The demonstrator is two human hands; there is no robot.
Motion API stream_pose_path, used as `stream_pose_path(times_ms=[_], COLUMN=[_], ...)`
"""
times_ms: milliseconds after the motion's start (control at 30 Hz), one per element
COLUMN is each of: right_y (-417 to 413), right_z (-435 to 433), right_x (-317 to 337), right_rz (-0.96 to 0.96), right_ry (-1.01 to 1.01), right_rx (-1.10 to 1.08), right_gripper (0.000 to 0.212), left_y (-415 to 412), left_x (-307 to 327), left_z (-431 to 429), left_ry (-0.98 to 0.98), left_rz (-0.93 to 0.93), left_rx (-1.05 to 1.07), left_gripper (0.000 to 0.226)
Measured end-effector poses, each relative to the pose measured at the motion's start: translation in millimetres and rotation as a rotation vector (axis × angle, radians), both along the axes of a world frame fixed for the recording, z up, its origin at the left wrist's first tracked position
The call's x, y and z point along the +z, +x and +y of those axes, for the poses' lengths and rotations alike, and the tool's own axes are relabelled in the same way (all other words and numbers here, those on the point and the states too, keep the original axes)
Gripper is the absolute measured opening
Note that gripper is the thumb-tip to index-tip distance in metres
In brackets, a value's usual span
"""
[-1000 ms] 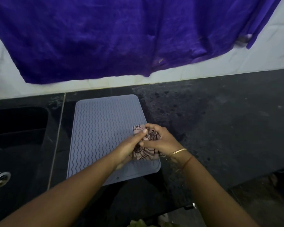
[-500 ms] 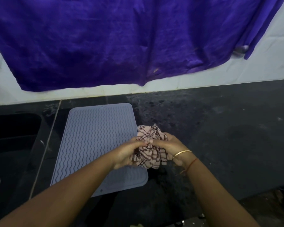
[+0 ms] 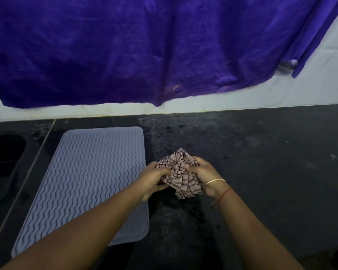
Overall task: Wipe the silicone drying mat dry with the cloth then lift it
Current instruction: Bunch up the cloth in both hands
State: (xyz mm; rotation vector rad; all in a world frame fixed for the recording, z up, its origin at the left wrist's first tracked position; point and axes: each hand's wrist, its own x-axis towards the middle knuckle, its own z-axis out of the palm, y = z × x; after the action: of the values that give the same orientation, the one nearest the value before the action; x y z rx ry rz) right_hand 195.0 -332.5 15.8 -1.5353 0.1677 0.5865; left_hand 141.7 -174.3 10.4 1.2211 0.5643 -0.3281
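1. At centre frame I see the crumpled pink cloth with dark check lines (image 3: pixel 180 178) bunched between both hands, just right of the mat.
2. The left hand (image 3: pixel 153 181) grips the cloth's left side with curled fingers. The right hand (image 3: pixel 203 172), with a thin gold bangle (image 3: pixel 215 180) at its wrist, clutches the right side.
3. The pale grey, wavy-ribbed silicone drying mat (image 3: pixel 82 182) lies flat on the black speckled stone counter (image 3: pixel 261 162) at lower left.
4. A dark sink (image 3: pixel 4 152) sits at the left edge, and purple fabric (image 3: pixel 144 45) hangs across the top.

A purple sheet (image 3: pixel 144 51) hangs over the white wall (image 3: pixel 310 88) behind a black countertop (image 3: pixel 261 172); a dark sink (image 3: pixel 2 152) sits at the left
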Motion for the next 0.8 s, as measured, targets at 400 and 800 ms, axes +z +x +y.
stream_pose_path(times_ms=[400, 800], right_y=[32, 19], right_z=[-21, 31], right_x=[18, 25], right_rz=[-0.239, 0.246], right_ry=[0.100, 0.489], right_rx=[0.179, 0.060], right_gripper=[0.043, 0.062], left_y=[8, 11], left_x=[42, 50], left_z=[22, 7], left_ry=[-0.529, -0.449], left_rz=[-0.213, -0.318], left_rx=[-0.006, 0.182], left_gripper=[0.053, 0.052])
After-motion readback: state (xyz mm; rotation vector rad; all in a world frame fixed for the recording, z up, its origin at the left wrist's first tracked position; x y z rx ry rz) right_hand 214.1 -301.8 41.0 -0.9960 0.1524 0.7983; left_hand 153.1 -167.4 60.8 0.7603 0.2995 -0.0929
